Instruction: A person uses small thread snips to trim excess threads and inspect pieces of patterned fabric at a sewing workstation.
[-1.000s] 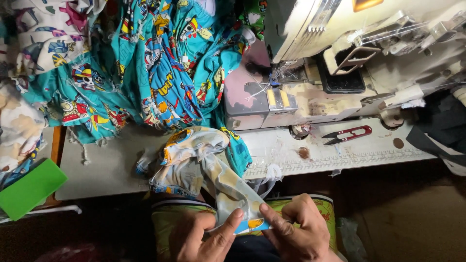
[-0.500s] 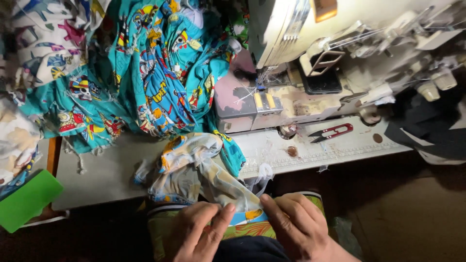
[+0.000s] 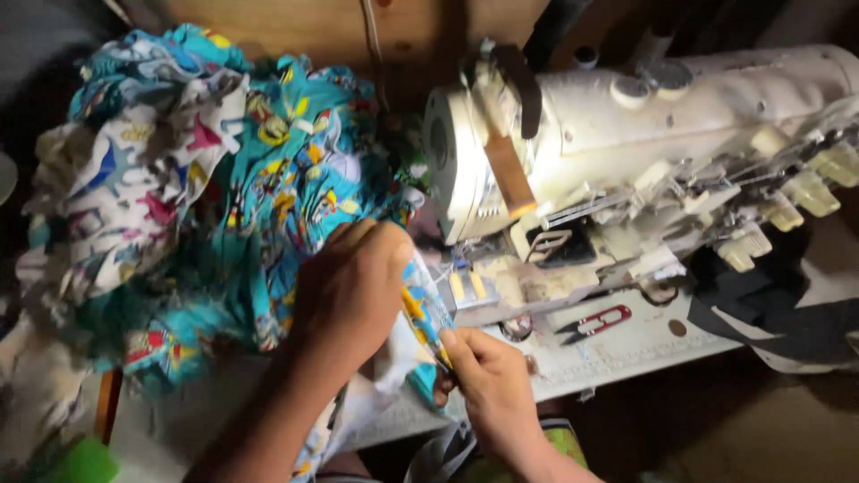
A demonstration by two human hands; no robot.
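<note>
White sewing machine [image 3: 626,161] beside fabric pile [image 3: 206,197]

Left hand [image 3: 351,284] hides needle area; fabric pile [image 3: 179,206] cut off left.

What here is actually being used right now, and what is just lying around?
In use:
left hand
right hand
printed fabric piece held by both hands
sewing machine just ahead of it

Lying about:
pile of printed fabric
red-handled thread snips
dark cloth
green object
</note>
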